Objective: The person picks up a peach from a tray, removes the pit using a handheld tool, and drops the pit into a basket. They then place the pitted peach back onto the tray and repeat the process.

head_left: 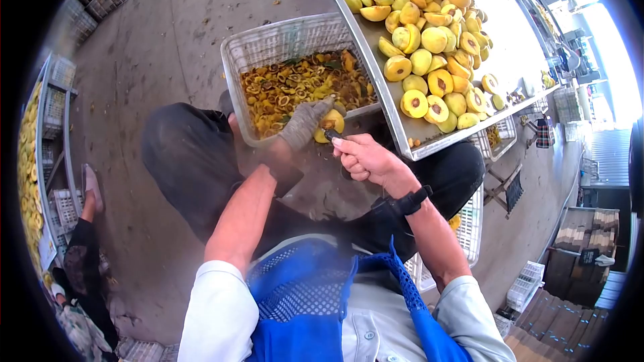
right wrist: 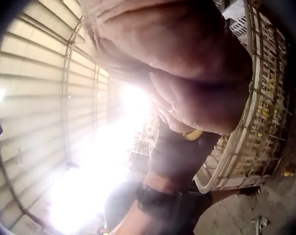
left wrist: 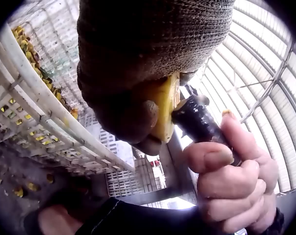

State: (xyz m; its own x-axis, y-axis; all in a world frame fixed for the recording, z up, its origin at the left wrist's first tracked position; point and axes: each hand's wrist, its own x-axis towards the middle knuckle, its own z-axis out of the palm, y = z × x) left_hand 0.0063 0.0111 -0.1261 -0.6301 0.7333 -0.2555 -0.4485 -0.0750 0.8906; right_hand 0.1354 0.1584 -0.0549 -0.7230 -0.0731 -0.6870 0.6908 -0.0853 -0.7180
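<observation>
My left hand (head_left: pixel 303 125), in a grey knit glove, holds a yellow peach half (head_left: pixel 327 125) above the near edge of a white crate. Its cut face is turned toward my right hand in the left wrist view, with the gloved fingers (left wrist: pixel 149 115) around the skin side. My bare right hand (head_left: pixel 370 159) grips a short tool by its black handle (left wrist: pixel 202 120). The tool's working end meets the cut face and is mostly hidden there. In the right wrist view, my right hand (right wrist: pixel 172 63) covers most of the work.
The crate (head_left: pixel 231 87) between my legs holds many peach scraps and pit pieces. At right, a metal-edged table (head_left: pixel 396 121) carries a heap of peach halves (head_left: pixel 436 40). Another white crate (head_left: pixel 473 228) stands by my right leg. A rack (head_left: pixel 50 134) of fruit is at far left, near another person's leg (head_left: pixel 87 221).
</observation>
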